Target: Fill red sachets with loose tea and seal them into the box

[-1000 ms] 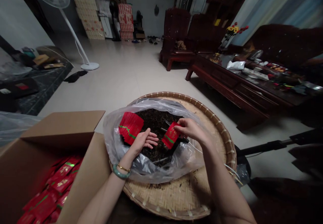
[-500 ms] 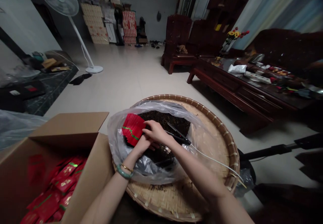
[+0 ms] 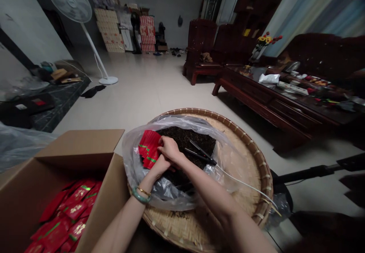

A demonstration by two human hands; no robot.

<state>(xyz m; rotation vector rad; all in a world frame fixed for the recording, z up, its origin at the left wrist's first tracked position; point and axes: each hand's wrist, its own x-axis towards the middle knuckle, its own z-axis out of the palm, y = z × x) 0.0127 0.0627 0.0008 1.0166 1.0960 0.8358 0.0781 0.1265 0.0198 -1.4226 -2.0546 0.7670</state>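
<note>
Over an open clear plastic bag (image 3: 134, 186) of dark dried leaves (image 3: 185, 139), my two hands are crossed close together. My right hand (image 3: 170, 147) is on top, its fingers curled in a pinch at the right edge of a fanned stack of red packets (image 3: 148, 148) with green bands. Beneath it lies my left hand (image 3: 162, 165), with a jade bangle and a gold bracelet at the wrist; its fingers are mostly hidden. Right of my hands, a black tong-like tool (image 3: 207, 157) with a white cord rests inside the bag, its arms apart.
The bag sits on a round woven bamboo tray (image 3: 251, 154). A cardboard box (image 3: 110, 192) at left holds loose red packets (image 3: 75, 207). A black stand arm (image 3: 308, 173) reaches in from the right. Farther off are a wooden table (image 3: 256, 93) and a standing fan (image 3: 108, 80).
A red packet that was blurred near the box's left wall now lies on the pile. My right hand has moved slightly left, its fingers more curled, and the fanned packets have spread differently.
</note>
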